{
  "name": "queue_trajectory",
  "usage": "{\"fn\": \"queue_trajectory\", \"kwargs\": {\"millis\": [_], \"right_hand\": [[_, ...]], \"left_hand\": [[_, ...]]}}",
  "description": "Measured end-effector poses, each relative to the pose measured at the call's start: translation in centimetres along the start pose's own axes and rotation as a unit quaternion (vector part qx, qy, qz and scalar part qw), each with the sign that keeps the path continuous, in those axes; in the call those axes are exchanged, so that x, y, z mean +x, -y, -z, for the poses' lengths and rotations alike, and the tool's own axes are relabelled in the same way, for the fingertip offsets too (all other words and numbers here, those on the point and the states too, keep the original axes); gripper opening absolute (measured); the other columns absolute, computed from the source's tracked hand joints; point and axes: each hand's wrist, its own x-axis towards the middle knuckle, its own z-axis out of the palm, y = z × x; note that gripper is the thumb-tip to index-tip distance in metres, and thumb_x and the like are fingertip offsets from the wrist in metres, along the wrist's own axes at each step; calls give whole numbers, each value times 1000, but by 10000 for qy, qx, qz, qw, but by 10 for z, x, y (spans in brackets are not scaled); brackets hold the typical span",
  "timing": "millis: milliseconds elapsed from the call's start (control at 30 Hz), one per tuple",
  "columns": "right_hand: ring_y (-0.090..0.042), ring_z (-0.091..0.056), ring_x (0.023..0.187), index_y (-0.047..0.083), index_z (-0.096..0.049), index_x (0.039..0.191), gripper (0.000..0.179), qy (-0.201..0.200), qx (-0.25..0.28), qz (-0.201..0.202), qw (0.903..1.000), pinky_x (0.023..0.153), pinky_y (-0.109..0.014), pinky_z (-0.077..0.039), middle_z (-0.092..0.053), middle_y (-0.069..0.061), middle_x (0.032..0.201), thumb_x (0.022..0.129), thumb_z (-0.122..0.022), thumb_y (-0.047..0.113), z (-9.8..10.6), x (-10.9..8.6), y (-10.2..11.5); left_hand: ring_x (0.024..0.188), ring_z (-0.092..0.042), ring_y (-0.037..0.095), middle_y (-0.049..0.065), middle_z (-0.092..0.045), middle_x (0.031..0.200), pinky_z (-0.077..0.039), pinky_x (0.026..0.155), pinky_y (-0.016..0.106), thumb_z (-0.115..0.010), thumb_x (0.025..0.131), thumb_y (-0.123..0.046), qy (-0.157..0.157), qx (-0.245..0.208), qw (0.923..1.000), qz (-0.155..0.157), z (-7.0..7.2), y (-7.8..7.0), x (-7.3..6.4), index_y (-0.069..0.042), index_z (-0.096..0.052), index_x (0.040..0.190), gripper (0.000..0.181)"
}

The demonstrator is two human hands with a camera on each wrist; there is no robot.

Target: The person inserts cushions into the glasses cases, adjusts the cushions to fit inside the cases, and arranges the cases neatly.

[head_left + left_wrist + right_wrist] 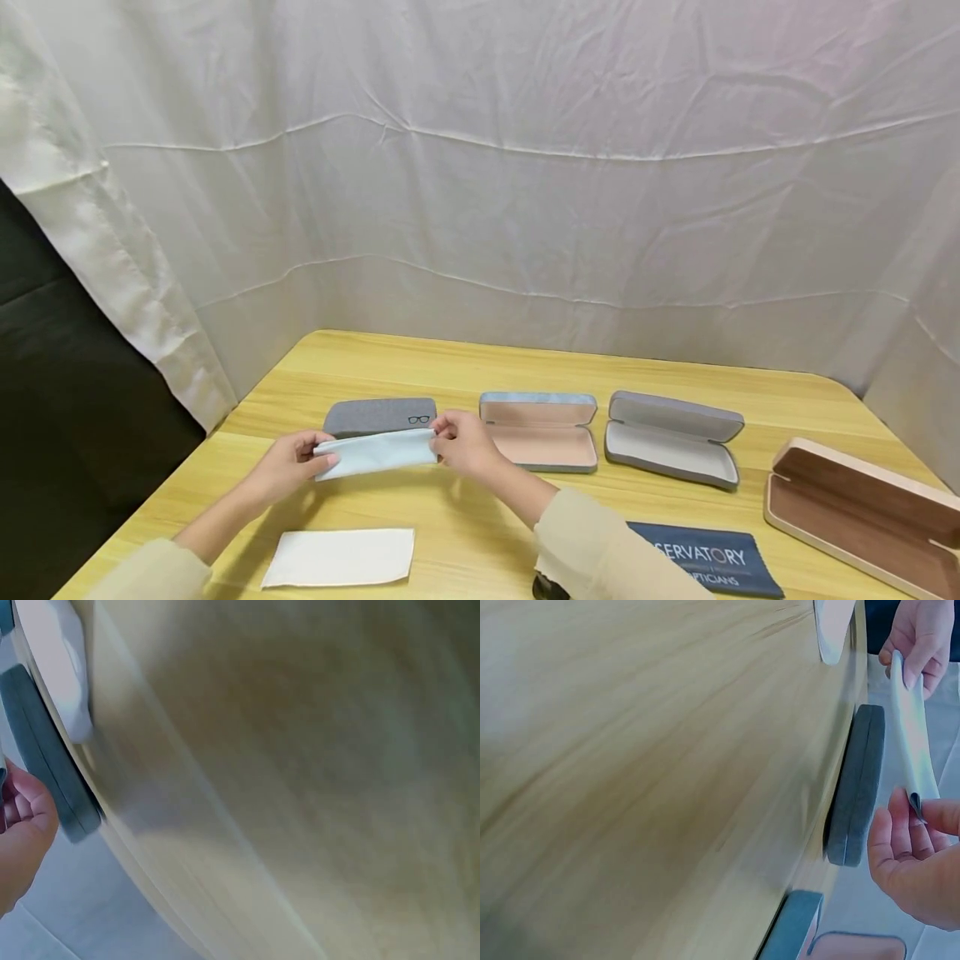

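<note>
A folded light blue cloth (381, 452) is stretched between my two hands above the table. My left hand (288, 468) pinches its left end, thumb on the near face. At the other end, my right hand (463, 442) pinches the cloth's edge between thumb and fingers; the folded layers show in the right wrist view beside the right hand (919, 851). Just behind the cloth lies a closed grey glasses case (375, 412) with a small glasses print, its front partly hidden. Only the fingers of the left hand (26, 825) appear at the edge of the left wrist view.
A folded white cloth (339, 558) lies in front of me. Along the right stand an open blue case (543, 450), an open grey case (671, 458) and a larger open brown-lined case (855, 525). A dark blue printed cloth (720, 558) is partly behind my right sleeve.
</note>
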Motion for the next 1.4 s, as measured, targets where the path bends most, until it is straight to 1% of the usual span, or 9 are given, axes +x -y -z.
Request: {"fn": "queue_trajectory", "kwargs": {"millis": [100, 267, 500, 667, 833, 967, 1100, 1200, 1400], "right_hand": [[-10, -48, 60, -9, -59, 89, 6, -27, 87, 45, 9999, 54, -19, -44, -53, -3, 67, 85, -54, -7, 7, -3, -2], [-10, -47, 59, -11, -57, 88, 5, -63, 145, -33, 9999, 53, -18, -42, -53, -3, 66, 85, -55, -7, 18, -9, -6], [-9, -48, 60, -9, -59, 89, 6, -146, -46, -20, 9999, 54, -19, -43, -57, -5, 68, 84, -56, -7, 32, -18, -8], [-10, -49, 62, -9, -59, 91, 7, -203, -29, -42, 9998, 56, -21, -45, -59, -6, 70, 85, -56, -6, 42, -25, -9], [-9, -52, 64, -8, -61, 93, 9, -353, -186, -137, 9991, 59, -24, -50, -62, -9, 74, 86, -57, -4, 51, -32, -10], [-9, -54, 63, -7, -62, 93, 9, -500, -324, -147, 9981, 58, -25, -52, -64, -10, 75, 85, -59, -3, 59, -37, -13], [-9, -54, 62, -7, -62, 93, 10, -635, -348, -154, 9973, 58, -26, -52, -64, -11, 75, 85, -59, -3, 70, -42, -15], [-9, -55, 61, -7, -62, 93, 10, -754, -406, -238, 9960, 58, -26, -53, -63, -10, 73, 85, -60, -2, 78, -46, -16], [-10, -55, 59, -5, -62, 91, 7, -1010, -554, -348, 9927, 58, -26, -53, -61, -5, 68, 84, -60, -3, 95, -52, -23]], "left_hand": [[65, -46, 3, 4, -56, 79, -42, 57, 20, -61, 88, -8, 28, -59, 10000, -31, -6, -5, 1, 9, -57, 102, 22], [66, -47, 5, 5, -57, 80, -43, 57, 20, -60, 88, -6, 58, -84, 9999, -6, -18, -15, 1, 8, -58, 100, 19], [67, -49, 6, 5, -60, 82, -44, 58, 20, -61, 87, -6, 103, -166, 9998, 26, -31, -26, 1, 8, -59, 99, 18], [66, -49, 5, 7, -61, 83, -44, 57, 20, -62, 87, -6, 99, -203, 9996, -167, -37, -31, 5, 8, -59, 99, 19], [66, -49, 4, 9, -61, 83, -44, 57, 20, -61, 87, -5, 158, -327, 9987, -361, -44, -35, 10, 10, -59, 99, 19], [66, -49, 6, 8, -61, 82, -44, 57, 20, -61, 86, -4, 161, -447, 9983, -334, -52, -42, 14, 10, -59, 97, 18], [66, -50, 7, 8, -61, 81, -44, 57, 21, -62, 86, -4, 91, -554, 9981, -254, -62, -49, 17, 10, -59, 96, 17], [67, -51, 9, 8, -62, 82, -45, 58, 21, -62, 85, -4, 41, -643, 9978, -174, -71, -54, 20, 9, -60, 96, 17], [64, -49, 9, 6, -62, 77, -42, 54, 19, -64, 84, -5, -47, -725, 9972, -187, -87, -64, 28, 8, -61, 91, 15]]}}
